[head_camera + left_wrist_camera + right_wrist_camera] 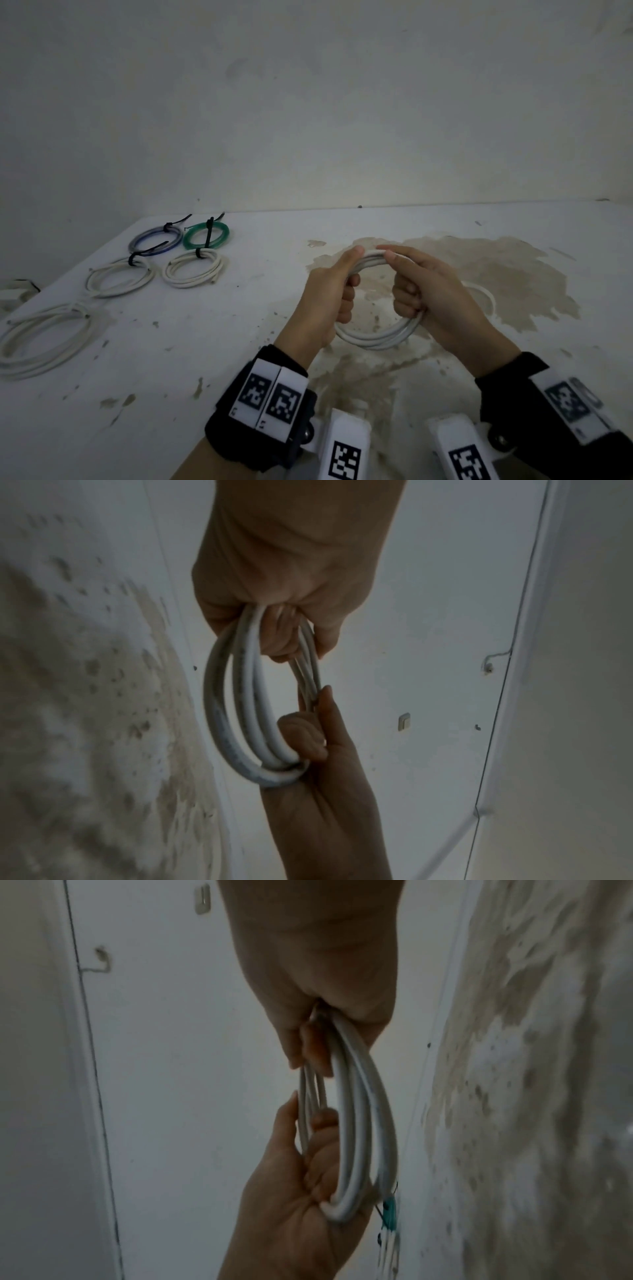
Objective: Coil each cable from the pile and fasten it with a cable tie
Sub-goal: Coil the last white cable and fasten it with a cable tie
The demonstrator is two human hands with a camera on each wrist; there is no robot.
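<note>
A white cable coil [376,339] of several loops is held upright over the stained middle of the table. My left hand [342,275] grips its left side, thumb lying along the top arc. My right hand [402,279] grips the right side, fingers curled through the loop. The left wrist view shows my left hand [274,620] closed round the coil [240,710], with the right hand [315,739] coming from below. Seen from the right wrist, my right hand [318,1020] clasps the coil [356,1123] opposite the left hand [301,1177].
At the back left lie tied coils: a blue-grey one [156,238], a green one [205,234] and two white ones [118,277] [193,269], each with a black tie. A loose white cable [44,337] sprawls at the left edge. Another white cable [488,296] shows behind my right hand.
</note>
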